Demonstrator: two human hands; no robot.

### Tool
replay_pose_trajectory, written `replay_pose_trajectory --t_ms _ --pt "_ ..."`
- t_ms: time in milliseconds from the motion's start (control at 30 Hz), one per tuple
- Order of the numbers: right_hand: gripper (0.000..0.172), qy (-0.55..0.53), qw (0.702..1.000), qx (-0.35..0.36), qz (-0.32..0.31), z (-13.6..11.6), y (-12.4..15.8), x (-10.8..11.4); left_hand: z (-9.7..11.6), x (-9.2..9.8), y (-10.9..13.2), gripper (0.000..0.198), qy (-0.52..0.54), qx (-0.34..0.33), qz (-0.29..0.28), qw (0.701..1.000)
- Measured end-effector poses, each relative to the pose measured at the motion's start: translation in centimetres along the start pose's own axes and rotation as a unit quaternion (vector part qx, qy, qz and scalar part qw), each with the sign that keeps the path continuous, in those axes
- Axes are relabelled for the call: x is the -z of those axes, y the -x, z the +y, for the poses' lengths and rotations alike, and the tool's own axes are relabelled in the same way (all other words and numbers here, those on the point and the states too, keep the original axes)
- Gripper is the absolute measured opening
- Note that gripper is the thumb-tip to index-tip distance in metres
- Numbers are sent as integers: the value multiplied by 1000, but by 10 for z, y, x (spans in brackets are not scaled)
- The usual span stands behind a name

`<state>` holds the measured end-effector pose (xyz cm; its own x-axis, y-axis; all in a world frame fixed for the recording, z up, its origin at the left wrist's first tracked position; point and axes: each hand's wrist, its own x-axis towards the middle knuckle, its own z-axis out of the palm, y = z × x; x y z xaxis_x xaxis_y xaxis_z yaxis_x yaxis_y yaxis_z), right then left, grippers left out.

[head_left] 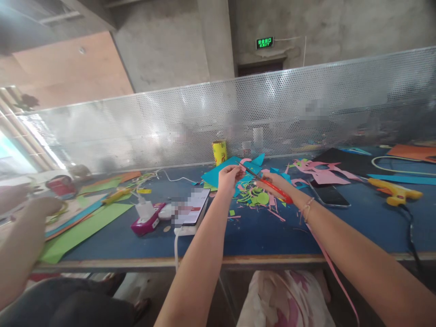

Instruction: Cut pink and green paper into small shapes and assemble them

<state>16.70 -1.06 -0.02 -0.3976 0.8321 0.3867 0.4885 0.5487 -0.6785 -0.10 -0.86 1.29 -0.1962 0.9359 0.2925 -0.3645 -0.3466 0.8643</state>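
Note:
My right hand (pixel 272 180) grips red-handled scissors (pixel 272 185), blades pointing up and left toward my left hand (pixel 229 175). My left hand is pinched on something small at the blade tips; I cannot make out what. Both hands hover over a pile of pink and green paper scraps (pixel 254 196) on the blue table (pixel 259 231). A long pink paper strip (pixel 332 268) hangs from under my right forearm down past the table edge.
A phone on a white stand (pixel 190 210) and a magenta charger block (pixel 146 220) lie left of my arm. A black phone (pixel 329 193), a yellow glue gun (pixel 395 190), a yellow can (pixel 220 152), and coloured paper sheets (pixel 85 227) surround them. Another person's arm (pixel 20 240) is at far left. Perforated metal screen (pixel 238 113) behind.

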Motion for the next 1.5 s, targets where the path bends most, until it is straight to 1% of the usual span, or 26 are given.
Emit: replay_pose_trajectory --t_ms 133,267,367,467,533,633,733,867,1000,1167,1233,1300,1500 --pt "34 -19 1000 -9 -12 2 0 -1 0 2 -1 13 -8 -4 -5 1000" --pt "34 -55 998 -20 -23 3 0 -2 -1 2 -1 14 17 -8 -5 1000" --pt "33 -96 994 -49 -34 -4 2 -3 -1 0 0 13 40 -4 2 999" --pt "31 -143 984 -99 -43 -15 6 -2 0 -2 1 12 59 -5 10 998" --pt "31 -161 979 -113 -47 -20 8 -2 0 -4 2 11 72 -7 12 997" --pt "37 -177 979 -80 -60 -22 11 -2 0 -6 5 11 85 0 9 996" --pt "43 -194 976 -50 -82 -18 13 -2 0 -8 7 12 88 5 5 996" --pt "44 -200 974 -45 -93 -14 13 0 0 -10 9 10 81 13 2 997" --pt "42 -165 981 -42 -92 -14 13 6 1 -9 9 9 68 28 1 997" --pt "43 -148 982 -38 -113 -14 13 10 3 -7 7 8 59 34 -4 998" --pt "42 -147 982 -39 -109 -15 13 9 3 -7 7 8 55 33 -5 998" --pt "40 -150 984 -46 -90 -17 13 8 3 -7 7 7 55 34 -4 998" --pt "35 -149 983 -90 -64 -24 11 5 2 -8 7 9 59 40 14 997"
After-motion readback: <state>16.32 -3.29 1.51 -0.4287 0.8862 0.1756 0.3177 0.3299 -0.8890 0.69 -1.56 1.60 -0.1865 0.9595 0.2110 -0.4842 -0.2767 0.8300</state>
